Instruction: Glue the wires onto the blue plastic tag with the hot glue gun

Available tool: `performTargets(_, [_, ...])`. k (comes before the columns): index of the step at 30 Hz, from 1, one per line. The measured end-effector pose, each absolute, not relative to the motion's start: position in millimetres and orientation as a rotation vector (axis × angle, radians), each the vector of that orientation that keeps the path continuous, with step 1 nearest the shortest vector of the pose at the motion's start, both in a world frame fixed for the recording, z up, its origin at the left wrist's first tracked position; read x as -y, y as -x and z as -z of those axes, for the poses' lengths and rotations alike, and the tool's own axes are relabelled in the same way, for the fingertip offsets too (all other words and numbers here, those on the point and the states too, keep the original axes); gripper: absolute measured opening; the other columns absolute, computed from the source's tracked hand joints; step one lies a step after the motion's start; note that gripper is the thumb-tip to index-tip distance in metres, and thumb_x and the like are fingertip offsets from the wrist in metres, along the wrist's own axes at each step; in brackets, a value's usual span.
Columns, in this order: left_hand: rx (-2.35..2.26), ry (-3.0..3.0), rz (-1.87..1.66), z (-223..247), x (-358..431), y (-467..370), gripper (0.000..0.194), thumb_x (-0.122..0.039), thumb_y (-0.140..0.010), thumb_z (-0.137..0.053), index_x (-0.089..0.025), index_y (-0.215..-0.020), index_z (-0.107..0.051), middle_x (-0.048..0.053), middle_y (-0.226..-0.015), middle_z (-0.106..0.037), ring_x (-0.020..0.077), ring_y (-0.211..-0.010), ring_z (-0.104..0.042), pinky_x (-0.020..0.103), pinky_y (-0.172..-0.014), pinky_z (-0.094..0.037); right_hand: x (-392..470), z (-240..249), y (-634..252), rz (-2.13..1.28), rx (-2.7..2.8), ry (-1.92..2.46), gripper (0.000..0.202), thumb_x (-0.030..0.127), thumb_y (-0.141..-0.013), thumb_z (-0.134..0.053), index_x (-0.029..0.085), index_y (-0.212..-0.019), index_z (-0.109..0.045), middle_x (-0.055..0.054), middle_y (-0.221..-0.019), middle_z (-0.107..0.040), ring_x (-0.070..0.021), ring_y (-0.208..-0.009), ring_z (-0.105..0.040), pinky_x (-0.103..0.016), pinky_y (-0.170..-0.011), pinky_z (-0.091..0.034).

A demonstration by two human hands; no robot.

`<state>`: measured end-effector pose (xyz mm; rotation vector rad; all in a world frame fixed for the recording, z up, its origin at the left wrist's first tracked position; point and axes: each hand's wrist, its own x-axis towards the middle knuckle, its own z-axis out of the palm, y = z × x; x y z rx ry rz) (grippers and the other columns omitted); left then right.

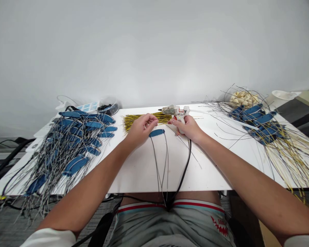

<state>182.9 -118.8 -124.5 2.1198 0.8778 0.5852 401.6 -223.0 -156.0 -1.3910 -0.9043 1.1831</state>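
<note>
My right hand (189, 127) is wrapped round the handle of a white hot glue gun (183, 112), whose nozzle points left and whose metal front is crusted. A long translucent glue stick (221, 118) sticks out of its back. My left hand (143, 126) is closed, fingertips pinched near the nozzle; whatever lies between them is too small to make out. Just below those fingers lies a small blue fabric strip (157, 132) with thin dark wires hanging toward the table's front edge. Behind both hands is a bundle of yellow-and-black wires (131, 120), partly covered by my left hand.
A heap of blue strips with grey wires (74, 164) covers the left side of the white table (141, 171). At right lie more blue strips (262, 120) with yellow and cream strands, before a pile of cream pieces (244, 98). A black cord (186, 168) runs over the front edge.
</note>
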Motion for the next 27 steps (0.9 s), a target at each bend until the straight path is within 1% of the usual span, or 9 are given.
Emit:
performTargets(4, [-0.904, -2.268, -0.582, 126, 126, -187, 0.022, -0.043, -0.101, -0.067, -0.024, -0.102, -0.077, 0.003, -0.1, -0.075, 0.0175, -0.083, -0.062, 0.032, -0.078, -0.047, 227, 154, -398, -1.257, 0.961, 1.345, 0.032, 0.046, -0.081, -0.087, 0.018, -0.081, -0.071, 0.001, -0.055, -0.059, -0.0141, -0.046, -0.054, -0.029, -0.046, -0.047])
performTargets(7, [-0.885, -2.266, -0.581, 127, 128, -188, 0.025, -0.044, -0.102, -0.066, -0.023, -0.102, -0.078, 0.004, -0.102, -0.076, 0.0183, -0.086, -0.063, 0.032, -0.08, -0.048, 227, 155, -397, -1.284, 1.005, 1.318, 0.028, 0.042, -0.083, -0.085, 0.018, -0.081, -0.071, 0.001, -0.053, -0.059, -0.0139, -0.047, -0.053, -0.028, -0.047, -0.046])
performTargets(11, [-0.882, -2.345, -0.481, 128, 121, -183, 0.037, -0.049, -0.1, -0.065, -0.025, -0.126, -0.072, 0.004, -0.106, -0.075, 0.0214, -0.093, -0.065, 0.033, -0.082, -0.048, 224, 159, -398, -1.245, 0.911, 1.324, 0.029, 0.041, -0.079, -0.088, 0.019, -0.078, -0.07, 0.001, -0.054, -0.06, -0.014, -0.046, -0.052, -0.028, -0.046, -0.043])
performTargets(13, [-0.812, -2.483, -0.328, 130, 116, -179, 0.041, -0.05, -0.097, -0.068, -0.028, -0.132, -0.071, 0.004, -0.105, -0.073, 0.024, -0.099, -0.066, 0.034, -0.083, -0.047, 222, 160, -399, -1.226, 0.837, 1.317, 0.029, 0.04, -0.076, -0.09, 0.019, -0.078, -0.07, 0.002, -0.054, -0.06, -0.014, -0.045, -0.051, -0.029, -0.045, -0.042])
performTargets(15, [-0.747, -2.578, -0.198, 131, 113, -176, 0.034, -0.047, -0.094, -0.07, -0.03, -0.123, -0.076, 0.004, -0.1, -0.071, 0.0245, -0.097, -0.065, 0.034, -0.079, -0.045, 221, 159, -401, -1.218, 0.763, 1.306, 0.029, 0.039, -0.074, -0.091, 0.019, -0.08, -0.07, 0.001, -0.056, -0.061, -0.0136, -0.045, -0.051, -0.028, -0.045, -0.042])
performTargets(17, [-0.765, -2.568, -0.171, 131, 112, -176, 0.022, -0.039, -0.09, -0.072, -0.029, -0.109, -0.078, 0.003, -0.093, -0.068, 0.0223, -0.087, -0.063, 0.032, -0.072, -0.042, 222, 155, -403, -1.206, 0.703, 1.288, 0.031, 0.038, -0.072, -0.092, 0.019, -0.081, -0.07, 0.001, -0.062, -0.064, -0.0126, -0.046, -0.051, -0.028, -0.044, -0.041])
performTargets(20, [-0.93, -2.387, -0.274, 129, 114, -177, 0.011, -0.034, -0.088, -0.07, -0.025, -0.096, -0.071, -0.001, -0.08, -0.062, 0.0178, -0.071, -0.056, 0.03, -0.063, -0.036, 224, 147, -408, -1.152, 0.672, 1.244, 0.031, 0.038, -0.071, -0.09, 0.02, -0.083, -0.067, -0.001, -0.074, -0.07, -0.0112, -0.048, -0.051, -0.027, -0.043, -0.039])
performTargets(23, [-1.137, -2.144, -0.463, 126, 112, -178, 0.021, -0.041, -0.096, -0.062, -0.024, -0.085, -0.058, -0.003, -0.066, -0.052, 0.0153, -0.06, -0.046, 0.029, -0.056, -0.031, 227, 141, -414, -1.065, 0.678, 1.215, 0.031, 0.037, -0.074, -0.088, 0.021, -0.085, -0.065, -0.004, -0.087, -0.076, -0.0104, -0.048, -0.051, -0.028, -0.043, -0.037])
performTargets(27, [-1.203, -1.809, -0.695, 126, 102, -177, 0.042, -0.047, -0.1, -0.055, -0.021, -0.068, -0.047, -0.001, -0.061, -0.048, 0.0136, -0.06, -0.046, 0.027, -0.055, -0.035, 229, 137, -418, -1.011, 0.666, 1.188, 0.029, 0.035, -0.077, -0.086, 0.022, -0.089, -0.063, -0.005, -0.097, -0.078, -0.0099, -0.048, -0.053, -0.028, -0.044, -0.038])
